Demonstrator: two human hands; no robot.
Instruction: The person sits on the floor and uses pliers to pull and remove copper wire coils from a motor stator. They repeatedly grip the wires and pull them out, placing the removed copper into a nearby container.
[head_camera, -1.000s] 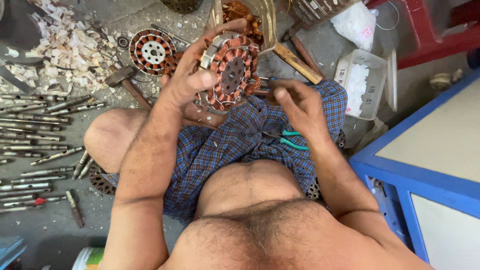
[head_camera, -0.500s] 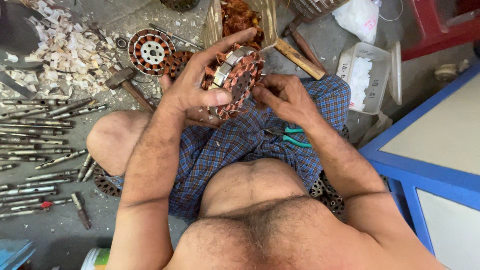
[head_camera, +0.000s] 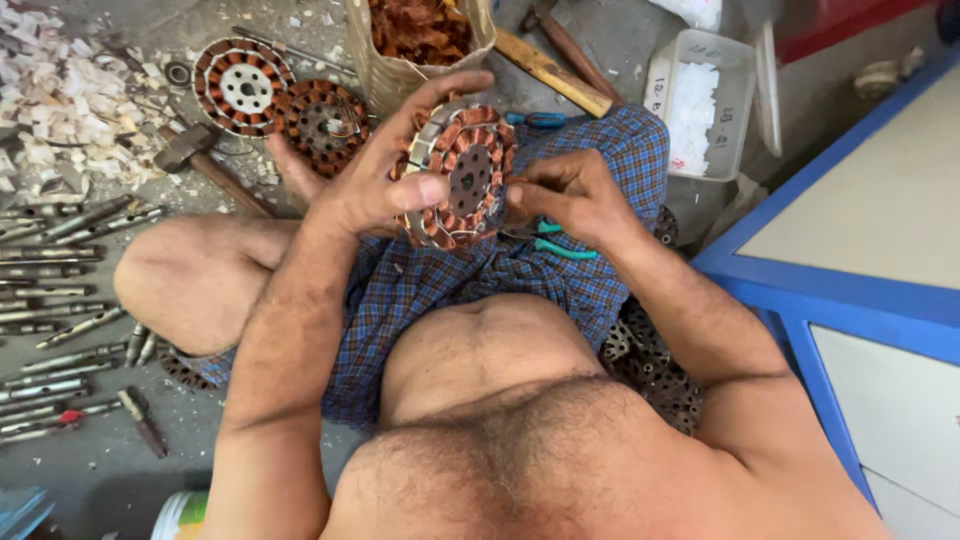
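Round copper-wound stator (head_camera: 463, 178) — tilted on edge, held above the checked lap

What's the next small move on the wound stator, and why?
Probably pull the pinched copper strand outward. The left hand braces the stator upright over the lap, and the right hand has its fingertips at the coil edge, with the green-handled pliers lying unused below.

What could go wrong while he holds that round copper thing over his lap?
The left hand grips the round copper-wound motor part by its rim only, so it might slip onto his legs. The right hand's fingers pinch at the thin windings, which could perhaps nick skin. Green-handled pliers lie loose on his lap and could slide off.
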